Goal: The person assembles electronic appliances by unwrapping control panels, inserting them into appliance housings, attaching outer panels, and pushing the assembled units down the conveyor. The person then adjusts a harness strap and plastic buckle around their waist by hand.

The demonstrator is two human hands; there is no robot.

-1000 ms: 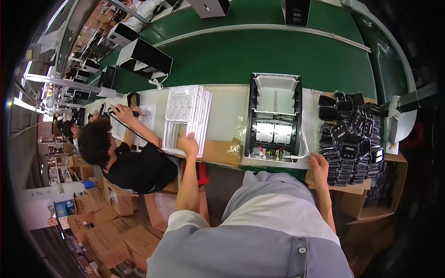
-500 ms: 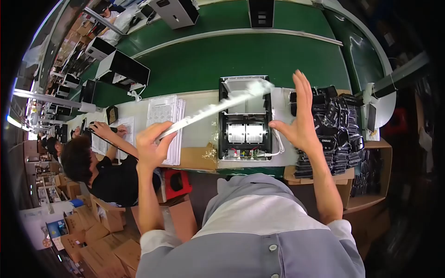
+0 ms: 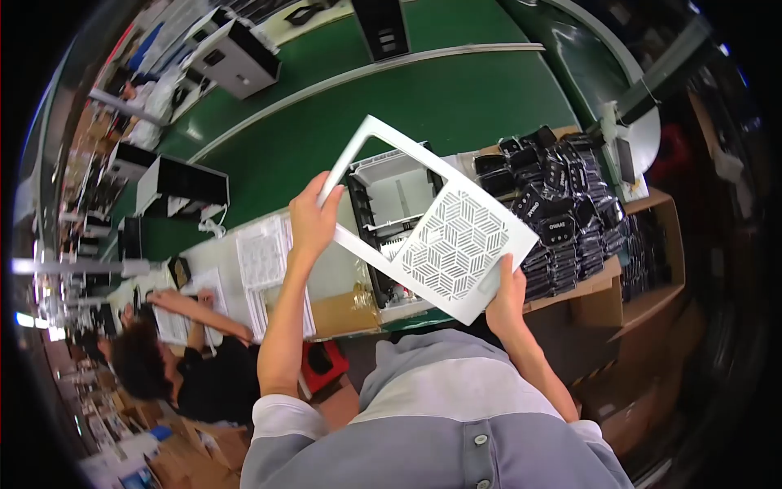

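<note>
A white plastic panel [image 3: 459,243] with a patterned grille and a rectangular opening is held tilted in the air between my hands. My left hand [image 3: 314,213] grips its frame beside the opening. At the grille end, my right hand [image 3: 507,297] pinches the lower right edge, thumb on the face. Underneath sits the open black-edged appliance housing [image 3: 364,208], with a pale compartment at its far end; the panel hides much of its inside. Left of it lies a stack of similar white panels [image 3: 265,259].
Black items in clear plastic bags [image 3: 562,204] are piled at right, with a cardboard box [image 3: 672,253] beyond. A co-worker [image 3: 191,367] sits at left by the bench. Assembled units [image 3: 183,183] stand on the green surface [image 3: 301,122].
The panel was edge-on in my left hand; now its patterned face shows. My right hand was open and has taken hold of the panel's other end. The view has turned.
</note>
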